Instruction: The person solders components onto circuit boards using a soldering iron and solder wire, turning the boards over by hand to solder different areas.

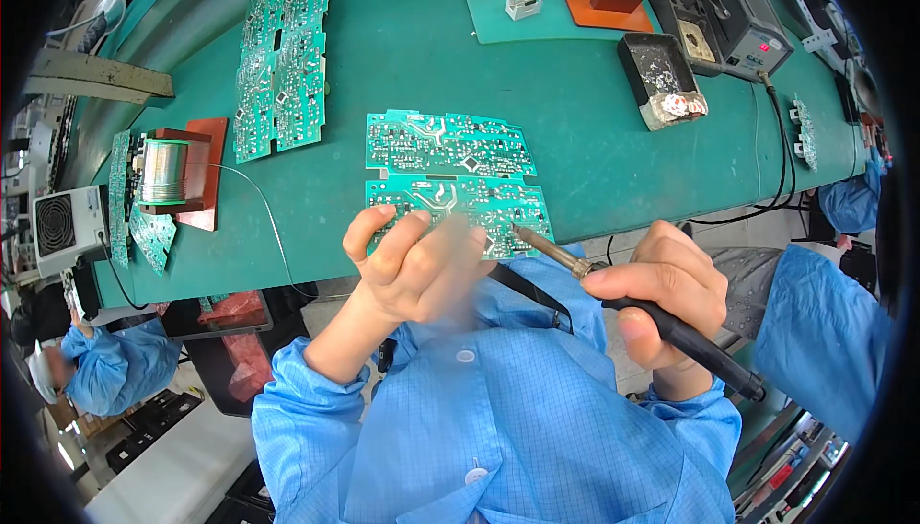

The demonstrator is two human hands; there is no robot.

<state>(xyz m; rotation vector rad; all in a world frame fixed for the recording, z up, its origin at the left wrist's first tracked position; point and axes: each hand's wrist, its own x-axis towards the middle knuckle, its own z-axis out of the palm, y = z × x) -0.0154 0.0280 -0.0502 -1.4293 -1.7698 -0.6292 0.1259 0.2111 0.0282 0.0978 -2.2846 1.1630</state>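
In my right hand (671,284) is a soldering iron (561,253), its black handle gripped between thumb and fingers. The iron's tip meets the near part of a green circuit board panel (450,145) on the green bench. My left hand (407,260) is closed, its curled fingers over the panel's near left edge and partly blurred. A thin solder wire (271,212) runs from a spool (164,174) at the left down to my left hand; its end is hidden there. The panel has two joined boards with small parts and solder joints.
More circuit board panels (281,64) lie at the back left. A black tray with solder residue (661,78) and a soldering station (743,25) stand at the back right. A white metal part (523,4) rests on a green mat. A co-worker (120,361) sits at the left.
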